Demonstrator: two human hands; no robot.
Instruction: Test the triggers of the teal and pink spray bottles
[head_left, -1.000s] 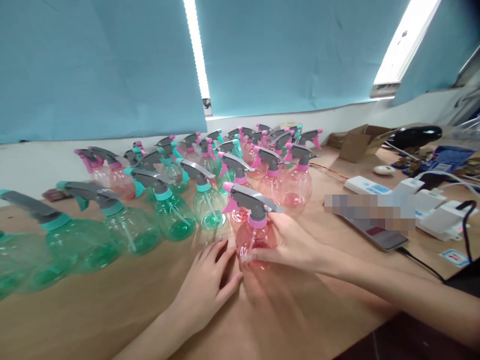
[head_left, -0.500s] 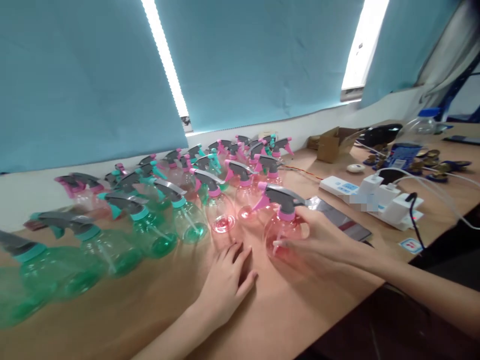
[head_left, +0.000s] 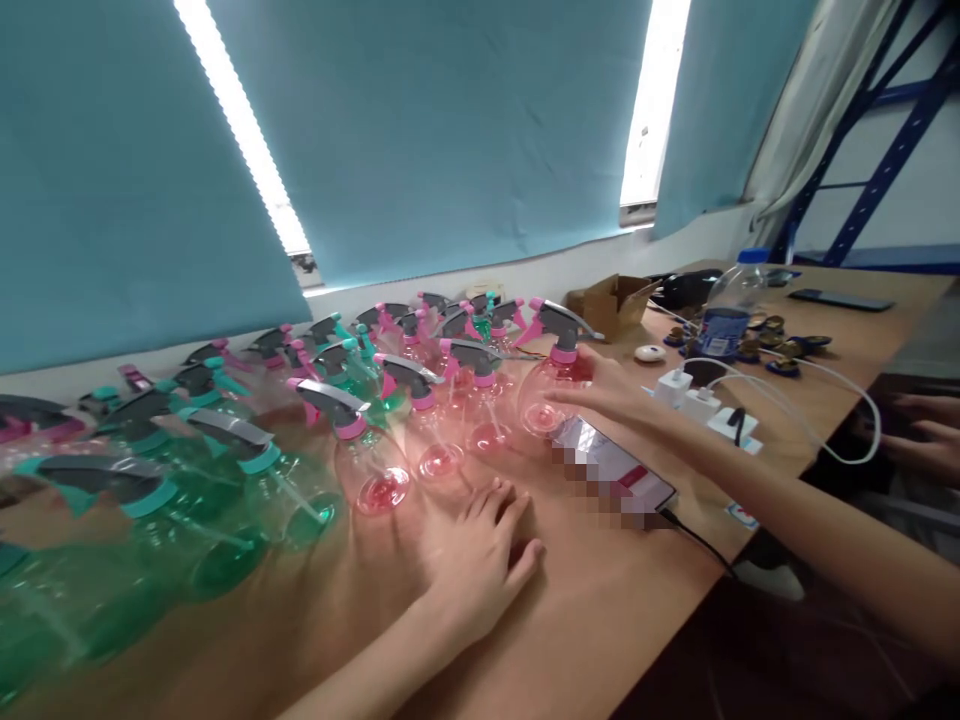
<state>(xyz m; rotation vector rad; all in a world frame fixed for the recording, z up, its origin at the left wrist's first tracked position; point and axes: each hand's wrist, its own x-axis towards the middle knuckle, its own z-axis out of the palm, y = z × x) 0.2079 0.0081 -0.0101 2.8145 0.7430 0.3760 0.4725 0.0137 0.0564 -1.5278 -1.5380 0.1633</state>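
Observation:
My right hand [head_left: 606, 388] grips the body of a pink see-through spray bottle [head_left: 541, 398] with a grey and pink trigger head. The bottle is upright, at the right end of the front row; the table under its base is partly hidden by a phone [head_left: 611, 468]. My left hand [head_left: 491, 555] lies on the table, fingers a little apart and nothing in them. Nearest to it stand another pink spray bottle [head_left: 442, 450] and a further pink one [head_left: 375, 480]. Green spray bottles [head_left: 296, 500] with turquoise collars stand to the left.
Several more spray bottles crowd the back of the table [head_left: 570, 610]. To the right are a power strip with chargers [head_left: 694, 395], white cables, a plastic drink bottle [head_left: 726, 315], a cardboard box [head_left: 611, 305] and a white mouse-like object [head_left: 649, 353]. Another person's hand [head_left: 930, 435] shows at the right edge.
My right hand has moved the pink spray bottle back towards the row, beside the others. The view has swung right, uncovering the phone. My left hand still rests on the table.

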